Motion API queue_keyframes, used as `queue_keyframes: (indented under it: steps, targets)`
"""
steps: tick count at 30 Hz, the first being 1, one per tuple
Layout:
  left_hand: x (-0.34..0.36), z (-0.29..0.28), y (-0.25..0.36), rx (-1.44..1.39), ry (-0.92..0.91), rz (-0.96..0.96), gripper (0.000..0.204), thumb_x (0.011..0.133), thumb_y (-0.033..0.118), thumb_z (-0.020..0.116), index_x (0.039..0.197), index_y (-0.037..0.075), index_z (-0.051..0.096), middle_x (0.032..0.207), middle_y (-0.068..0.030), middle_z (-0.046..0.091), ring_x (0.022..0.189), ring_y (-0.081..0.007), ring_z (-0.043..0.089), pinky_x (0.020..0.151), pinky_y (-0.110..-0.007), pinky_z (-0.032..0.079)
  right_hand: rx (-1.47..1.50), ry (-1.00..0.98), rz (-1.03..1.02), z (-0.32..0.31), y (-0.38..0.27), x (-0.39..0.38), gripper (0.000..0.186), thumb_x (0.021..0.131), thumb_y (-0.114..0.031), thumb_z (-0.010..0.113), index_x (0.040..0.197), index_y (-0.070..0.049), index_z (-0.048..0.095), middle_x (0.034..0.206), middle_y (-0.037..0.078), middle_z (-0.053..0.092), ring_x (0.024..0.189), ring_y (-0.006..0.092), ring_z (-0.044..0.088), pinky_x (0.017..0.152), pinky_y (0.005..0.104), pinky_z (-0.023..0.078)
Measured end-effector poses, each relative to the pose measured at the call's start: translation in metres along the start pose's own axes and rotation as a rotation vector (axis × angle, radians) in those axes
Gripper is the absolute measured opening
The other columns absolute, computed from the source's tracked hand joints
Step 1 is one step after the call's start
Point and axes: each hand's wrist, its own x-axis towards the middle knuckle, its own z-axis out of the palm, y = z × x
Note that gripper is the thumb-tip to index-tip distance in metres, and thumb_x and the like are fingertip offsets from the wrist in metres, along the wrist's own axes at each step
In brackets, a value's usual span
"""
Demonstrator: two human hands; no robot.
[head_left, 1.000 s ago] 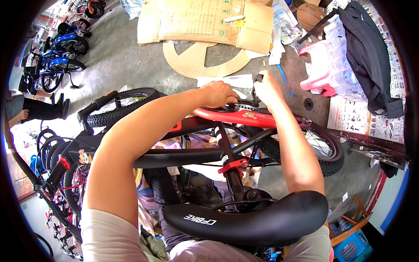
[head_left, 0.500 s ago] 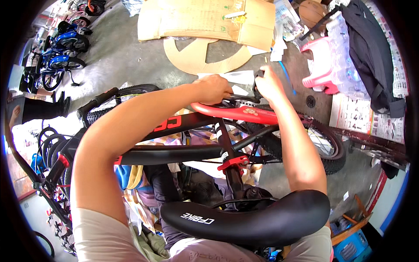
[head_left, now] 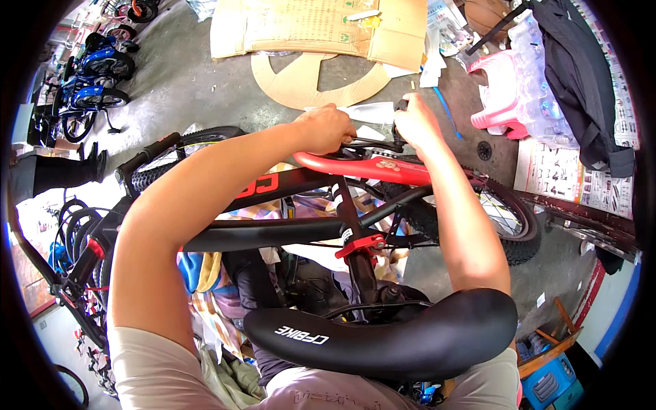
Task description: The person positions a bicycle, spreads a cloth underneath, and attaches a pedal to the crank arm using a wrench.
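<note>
A black and red bicycle lies across in front of me, its black saddle [head_left: 383, 338] near my body and its black tube [head_left: 266, 236] running to the left. Beyond the frame, my left hand [head_left: 326, 130] is closed in a fist. From its fingers a thin dark bar [head_left: 372, 143] reaches right toward the crank area; whether it is a tool or a crank part I cannot tell. My right hand [head_left: 418, 126] is closed around a black pedal [head_left: 400, 109], mostly covered by the fingers. Just below both hands runs the red chain guard [head_left: 369, 168].
Flattened cardboard [head_left: 314, 27] lies on the floor ahead, with a cut cardboard piece [head_left: 321, 82] beside it. A pink stool [head_left: 495, 89] and a dark bag [head_left: 581, 82] are at the right. Several blue bikes [head_left: 102, 68] stand far left, near a person's dark-clothed leg [head_left: 61, 172].
The whole view has shifted slightly. Both hands sit a little farther from me, and more of the dark bar shows between them. Both grips stay closed.
</note>
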Motion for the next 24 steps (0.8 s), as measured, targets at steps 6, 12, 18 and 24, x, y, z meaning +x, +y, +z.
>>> queue_keyframes:
  steps: [6, 12, 18, 24]
  targets:
    - [0.005, -0.006, -0.002, 0.012, -0.003, 0.114, 0.025, 0.093, 0.025, 0.061, 0.111, 0.012, 0.072, 0.103, -0.0127, 0.067, 0.1, -0.0346, 0.059, 0.092, -0.044, 0.047, -0.03, 0.031, -0.011, -0.001, 0.0, 0.003, 0.046, 0.083, -0.019, 0.056, 0.121, 0.005, 0.055, 0.123, 0.028, 0.06, 0.121, 0.0385, 0.056, 0.101, 0.0437, 0.044]
    - [0.006, -0.008, 0.005, 0.059, -0.066, -0.019, 0.026, 0.092, 0.024, 0.061, 0.113, 0.013, 0.072, 0.101, -0.0149, 0.068, 0.1, -0.0355, 0.064, 0.086, -0.046, 0.052, -0.017, 0.015, 0.033, 0.003, 0.001, 0.004, 0.044, 0.082, -0.02, 0.057, 0.119, 0.005, 0.056, 0.125, 0.027, 0.06, 0.122, 0.0385, 0.056, 0.103, 0.0437, 0.043]
    - [0.006, -0.007, 0.011, 0.176, -0.089, -0.054, 0.024, 0.092, 0.021, 0.059, 0.11, 0.011, 0.072, 0.097, -0.0157, 0.068, 0.097, -0.0356, 0.065, 0.086, -0.046, 0.052, 0.011, -0.006, 0.014, -0.001, 0.0, 0.009, 0.048, 0.083, -0.018, 0.058, 0.127, 0.002, 0.054, 0.123, 0.026, 0.062, 0.118, 0.0358, 0.059, 0.099, 0.041, 0.044]
    - [0.005, -0.014, 0.007, -0.021, -0.047, 0.018, 0.022, 0.087, 0.018, 0.062, 0.106, 0.009, 0.072, 0.1, -0.0148, 0.068, 0.102, -0.0355, 0.063, 0.087, -0.047, 0.051, -0.098, 0.043, 0.014, 0.002, 0.001, 0.005, 0.052, 0.083, -0.018, 0.059, 0.131, 0.0, 0.053, 0.119, 0.024, 0.064, 0.114, 0.0333, 0.061, 0.097, 0.0398, 0.045]
